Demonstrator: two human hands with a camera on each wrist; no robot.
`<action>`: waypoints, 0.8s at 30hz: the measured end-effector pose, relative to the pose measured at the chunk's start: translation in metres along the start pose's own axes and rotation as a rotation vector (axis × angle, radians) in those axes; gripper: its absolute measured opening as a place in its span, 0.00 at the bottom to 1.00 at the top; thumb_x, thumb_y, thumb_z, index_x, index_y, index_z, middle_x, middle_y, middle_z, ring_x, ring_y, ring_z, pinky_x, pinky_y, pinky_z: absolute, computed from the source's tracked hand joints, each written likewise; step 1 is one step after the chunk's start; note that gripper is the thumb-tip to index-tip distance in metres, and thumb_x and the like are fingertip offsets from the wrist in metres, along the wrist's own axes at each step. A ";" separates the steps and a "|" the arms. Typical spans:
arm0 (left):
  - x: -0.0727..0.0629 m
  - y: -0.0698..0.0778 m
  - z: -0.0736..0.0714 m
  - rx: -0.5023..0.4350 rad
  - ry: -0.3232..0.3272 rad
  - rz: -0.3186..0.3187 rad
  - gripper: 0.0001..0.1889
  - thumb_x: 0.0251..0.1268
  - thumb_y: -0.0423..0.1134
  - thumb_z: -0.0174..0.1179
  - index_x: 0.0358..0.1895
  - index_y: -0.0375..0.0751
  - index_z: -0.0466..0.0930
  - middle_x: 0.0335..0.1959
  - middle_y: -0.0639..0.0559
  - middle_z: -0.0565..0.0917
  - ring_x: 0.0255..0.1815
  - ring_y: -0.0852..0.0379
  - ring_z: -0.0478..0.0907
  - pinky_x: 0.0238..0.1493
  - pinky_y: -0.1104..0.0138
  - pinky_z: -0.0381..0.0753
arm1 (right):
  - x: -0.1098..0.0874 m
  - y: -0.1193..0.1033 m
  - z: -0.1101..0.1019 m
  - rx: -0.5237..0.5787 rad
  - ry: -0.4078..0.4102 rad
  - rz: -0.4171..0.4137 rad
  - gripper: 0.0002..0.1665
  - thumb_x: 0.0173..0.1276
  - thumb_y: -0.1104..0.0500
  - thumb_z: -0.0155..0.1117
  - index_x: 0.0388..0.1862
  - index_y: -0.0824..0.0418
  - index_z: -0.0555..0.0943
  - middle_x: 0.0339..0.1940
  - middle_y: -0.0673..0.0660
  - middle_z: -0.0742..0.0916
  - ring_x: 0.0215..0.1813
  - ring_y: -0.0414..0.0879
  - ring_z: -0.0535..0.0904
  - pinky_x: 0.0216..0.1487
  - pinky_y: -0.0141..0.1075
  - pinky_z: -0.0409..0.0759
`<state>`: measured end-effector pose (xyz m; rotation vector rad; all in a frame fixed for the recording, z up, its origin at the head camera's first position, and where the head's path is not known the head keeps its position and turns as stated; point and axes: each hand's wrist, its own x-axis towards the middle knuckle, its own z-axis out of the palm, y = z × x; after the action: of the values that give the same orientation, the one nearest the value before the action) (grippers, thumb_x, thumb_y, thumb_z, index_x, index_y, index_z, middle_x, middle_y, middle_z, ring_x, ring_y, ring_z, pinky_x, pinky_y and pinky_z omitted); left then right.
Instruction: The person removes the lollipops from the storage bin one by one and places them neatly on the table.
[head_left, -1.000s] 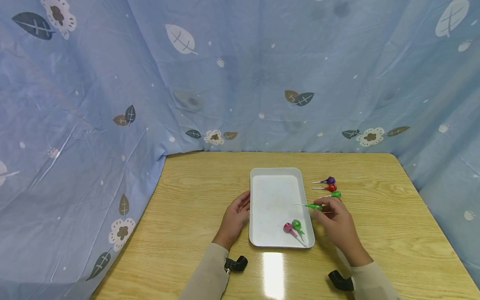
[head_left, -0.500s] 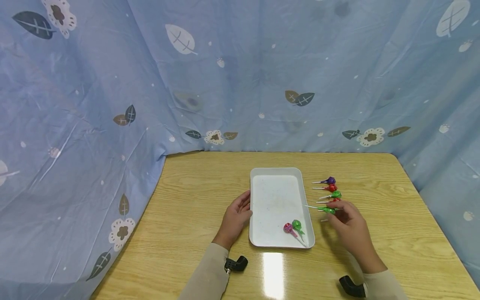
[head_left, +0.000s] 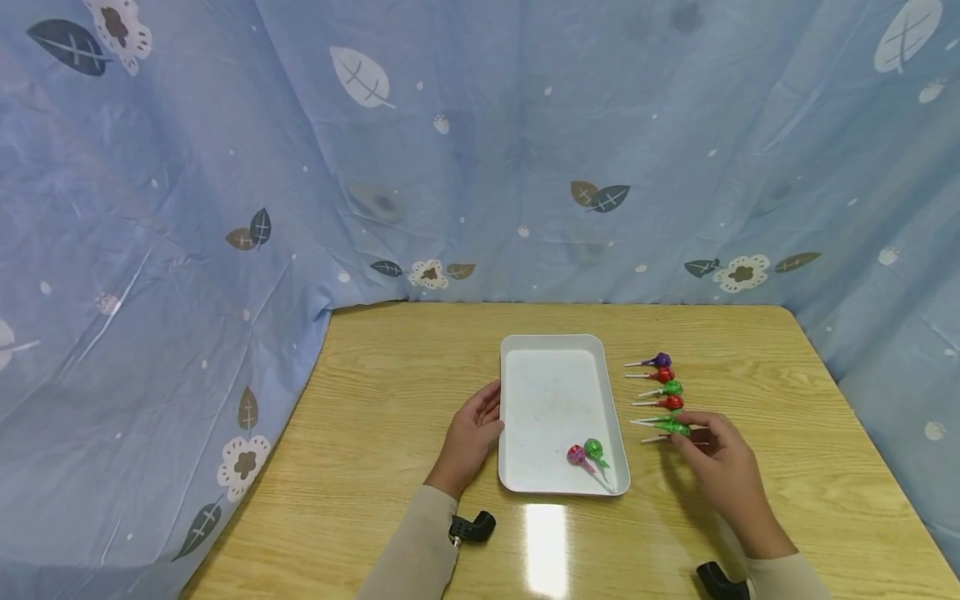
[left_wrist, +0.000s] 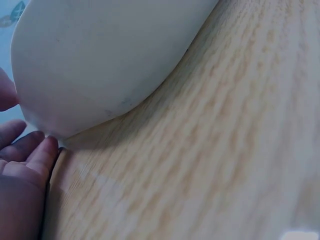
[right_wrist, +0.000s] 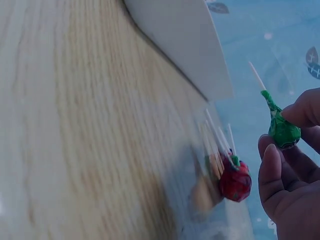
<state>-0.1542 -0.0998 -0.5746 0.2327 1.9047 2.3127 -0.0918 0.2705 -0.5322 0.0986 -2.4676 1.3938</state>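
My right hand [head_left: 723, 471] pinches a green-wrapped lollipop [right_wrist: 282, 131] by its head between thumb and fingers, its white stick pointing left over the near end of a lollipop row. In the right wrist view a red lollipop [right_wrist: 235, 184] lies on the table below that hand. My left hand [head_left: 467, 437] rests at the left side of a white tray [head_left: 551, 392], fingers along its outer wall and thumb at the rim. A pink lollipop [head_left: 576, 455] and a green lollipop [head_left: 593, 448] lie in the tray's near right corner.
Right of the tray, a purple lollipop [head_left: 662, 361], a red lollipop [head_left: 664, 376], a green lollipop [head_left: 672, 388] and others line up, sticks leftward. The near ones are partly hidden by my right hand. A blue patterned curtain [head_left: 480, 150] borders the wooden table [head_left: 405, 358].
My right hand has moved right and toward me, carrying the green lollipop from over the tray's right edge to the lollipop row. My left hand and the tray have stayed put.
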 end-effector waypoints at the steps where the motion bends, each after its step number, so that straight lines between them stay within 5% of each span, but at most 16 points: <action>1: 0.000 0.000 0.000 -0.002 0.000 0.000 0.37 0.71 0.17 0.52 0.84 0.29 0.62 0.81 0.35 0.69 0.80 0.43 0.69 0.74 0.63 0.73 | -0.001 0.001 -0.001 -0.001 -0.003 0.010 0.15 0.75 0.73 0.70 0.58 0.71 0.84 0.56 0.64 0.84 0.47 0.29 0.80 0.43 0.20 0.81; 24: 0.000 -0.002 0.000 0.000 0.003 0.005 0.37 0.70 0.17 0.52 0.84 0.28 0.62 0.80 0.35 0.69 0.80 0.41 0.69 0.75 0.62 0.73 | -0.019 0.021 -0.018 -0.105 -0.034 0.080 0.14 0.77 0.71 0.69 0.59 0.71 0.84 0.56 0.65 0.80 0.45 0.29 0.76 0.41 0.18 0.78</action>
<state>-0.1545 -0.0995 -0.5764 0.2351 1.9082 2.3173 -0.0742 0.2948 -0.5465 0.0011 -2.5937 1.3008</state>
